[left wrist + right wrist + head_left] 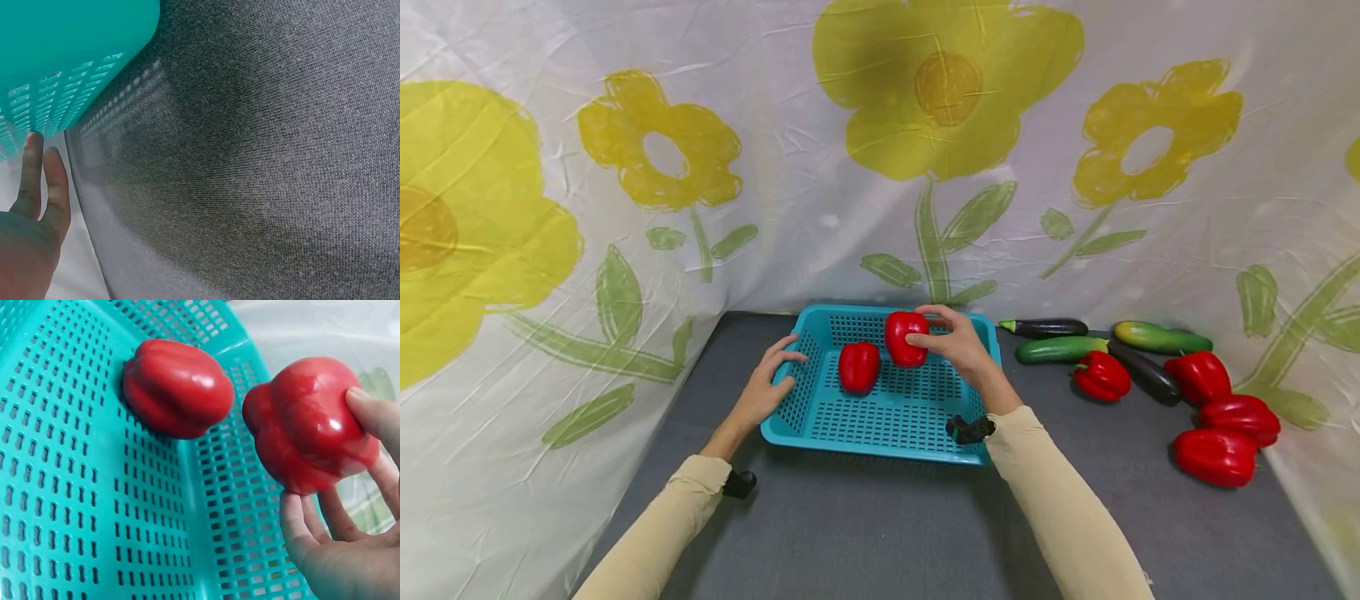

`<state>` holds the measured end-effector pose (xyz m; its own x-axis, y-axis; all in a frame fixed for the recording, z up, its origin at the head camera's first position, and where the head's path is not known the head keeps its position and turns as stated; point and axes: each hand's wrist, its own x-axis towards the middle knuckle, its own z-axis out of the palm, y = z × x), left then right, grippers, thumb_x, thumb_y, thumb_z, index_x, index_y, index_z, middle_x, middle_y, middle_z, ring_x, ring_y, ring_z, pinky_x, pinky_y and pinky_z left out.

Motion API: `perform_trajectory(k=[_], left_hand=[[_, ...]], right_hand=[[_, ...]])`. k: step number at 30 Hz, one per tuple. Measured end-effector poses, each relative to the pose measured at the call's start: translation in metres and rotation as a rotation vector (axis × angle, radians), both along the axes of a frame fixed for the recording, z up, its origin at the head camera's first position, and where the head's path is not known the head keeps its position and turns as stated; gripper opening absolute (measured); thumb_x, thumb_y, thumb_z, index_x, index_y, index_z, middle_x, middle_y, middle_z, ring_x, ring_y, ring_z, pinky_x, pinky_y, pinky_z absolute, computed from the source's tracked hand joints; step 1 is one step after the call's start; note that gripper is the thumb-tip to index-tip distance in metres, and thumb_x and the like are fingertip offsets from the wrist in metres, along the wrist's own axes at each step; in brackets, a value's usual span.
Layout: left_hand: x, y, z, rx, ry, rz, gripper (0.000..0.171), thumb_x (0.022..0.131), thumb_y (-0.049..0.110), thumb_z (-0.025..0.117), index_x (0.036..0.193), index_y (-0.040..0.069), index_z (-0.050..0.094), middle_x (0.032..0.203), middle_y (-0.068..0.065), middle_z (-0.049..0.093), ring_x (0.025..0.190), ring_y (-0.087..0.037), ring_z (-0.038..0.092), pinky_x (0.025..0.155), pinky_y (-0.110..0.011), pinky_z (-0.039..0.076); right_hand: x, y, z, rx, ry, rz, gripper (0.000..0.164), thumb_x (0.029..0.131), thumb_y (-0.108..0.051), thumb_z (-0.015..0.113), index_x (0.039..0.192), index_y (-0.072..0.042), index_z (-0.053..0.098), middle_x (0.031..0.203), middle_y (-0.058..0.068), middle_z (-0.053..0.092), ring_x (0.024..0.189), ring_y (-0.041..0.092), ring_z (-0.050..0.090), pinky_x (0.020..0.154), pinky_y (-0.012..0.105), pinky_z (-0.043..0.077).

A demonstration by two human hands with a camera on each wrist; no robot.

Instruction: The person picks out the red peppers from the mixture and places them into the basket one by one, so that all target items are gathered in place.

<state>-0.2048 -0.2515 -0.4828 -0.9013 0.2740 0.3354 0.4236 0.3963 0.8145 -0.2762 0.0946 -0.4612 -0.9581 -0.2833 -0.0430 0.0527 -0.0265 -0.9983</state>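
Observation:
My right hand [956, 340] grips a red bell pepper [906, 339] between thumb and fingers, above the turquoise plastic basket [880, 452]. In the right wrist view this held pepper [312, 425] hangs over the basket's far wall. A second red bell pepper [859, 367] lies inside on the perforated floor, left of the held one. My left hand [767, 388] is at the basket's left rim, fingers spread and loosely bent along its outer side. The left wrist view shows the fingers [56, 187] close by the slotted wall.
To the right on the dark cloth lie several more red bell peppers [1214, 457], a zucchini [1062, 349], a yellow-green cucumber-like vegetable [1162, 337] and two eggplants [1048, 327]. A flower-printed white curtain [790, 208] hangs behind the basket and along both sides.

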Motion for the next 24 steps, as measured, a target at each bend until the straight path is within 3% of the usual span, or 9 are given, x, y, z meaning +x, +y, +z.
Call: perform_trajectory(k=[15,24], left_hand=[[0.001,0.001,0.001,0.008,0.008,-0.008,0.033,0.089,-0.021,0.047,0.119,-0.017,0.06,0.154,-0.035,0.029,0.144,-0.052,0.02,0.101,-0.06,0.024],[0.001,0.001,0.002,0.0,0.005,-0.001,0.033,0.089,-0.021,0.047,0.119,-0.013,0.061,0.155,-0.032,0.029,0.144,-0.051,0.019,0.1,-0.06,0.025]], right_hand=[[-0.003,-0.005,-0.022,0.096,-0.01,0.0,0.051,0.089,-0.014,0.079,0.137,-0.009,0.06,0.144,0.015,0.047,0.132,0.034,0.041,0.093,0.057,0.048],[-0.003,-0.01,-0.031,0.122,-0.045,0.015,0.05,0.089,-0.012,0.079,0.135,-0.006,0.06,0.135,0.021,0.053,0.122,0.036,0.05,0.093,0.052,0.05]])
